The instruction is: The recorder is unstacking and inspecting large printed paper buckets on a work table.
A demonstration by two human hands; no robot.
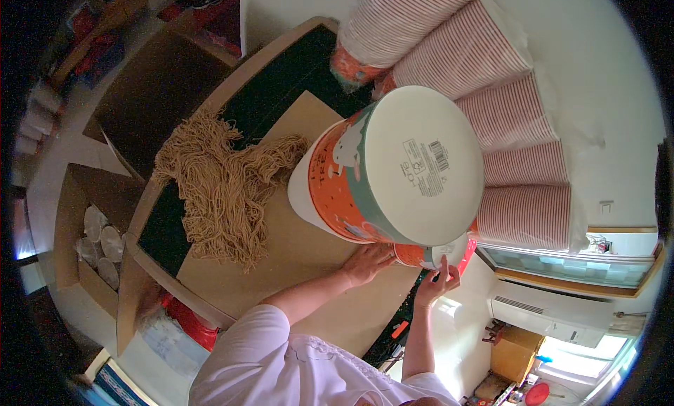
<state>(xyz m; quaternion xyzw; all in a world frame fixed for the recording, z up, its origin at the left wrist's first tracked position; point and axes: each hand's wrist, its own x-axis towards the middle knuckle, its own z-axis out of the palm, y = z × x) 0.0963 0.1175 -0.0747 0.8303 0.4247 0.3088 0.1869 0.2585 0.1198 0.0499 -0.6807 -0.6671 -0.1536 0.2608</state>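
Note:
A large paper bucket [340, 167], orange and green with a white base facing up, stands upside down on a brown cardboard sheet [330, 308]. Beside its near right side is a much smaller orange paper tub [411, 254], partly hidden by the bucket, with its pale base showing. My left hand [368, 263] reaches to the left side of this tub, its fingertips against it and partly hidden. At the tub's other side, my right hand [437, 285] has bent fingers on the pale base and edge. The tub sits between both hands.
A loose heap of tan string [228, 192] lies left of the bucket on the dark green table [270, 90]. Tall stacks of red-striped paper tubs in clear plastic [449, 51] line the far right. Open cardboard boxes [74, 195] stand on the floor at the left.

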